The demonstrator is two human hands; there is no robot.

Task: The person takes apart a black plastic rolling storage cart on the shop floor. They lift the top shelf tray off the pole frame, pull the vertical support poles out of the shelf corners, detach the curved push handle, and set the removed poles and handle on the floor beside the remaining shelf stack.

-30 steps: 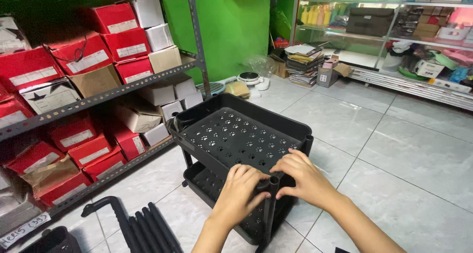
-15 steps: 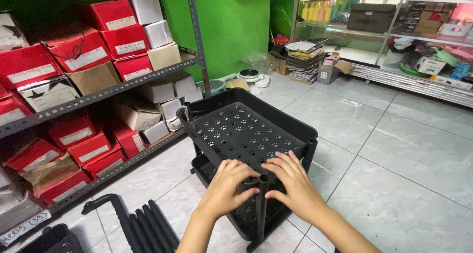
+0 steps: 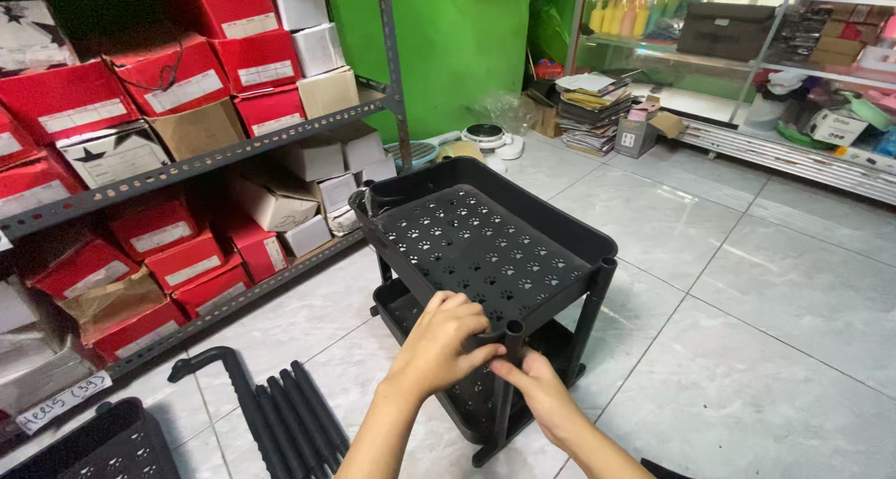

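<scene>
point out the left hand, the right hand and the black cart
left hand [image 3: 446, 341], head view, on the back of the hand
right hand [image 3: 537, 393], head view, on the back of the hand
black cart [image 3: 485, 246], head view, on its perforated top tray

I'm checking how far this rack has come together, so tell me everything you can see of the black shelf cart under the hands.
The black shelf cart looks like matte plastic. Its top tray is rectangular with raised rims and a floor perforated in small paw-print shapes. A second tray sits below, joined by round corner posts. It stands upright on the pale tiled floor, beside a metal shelf of boxes. The left hand grips the tray's near corner, and the right hand holds the near corner post just beneath it.
</scene>
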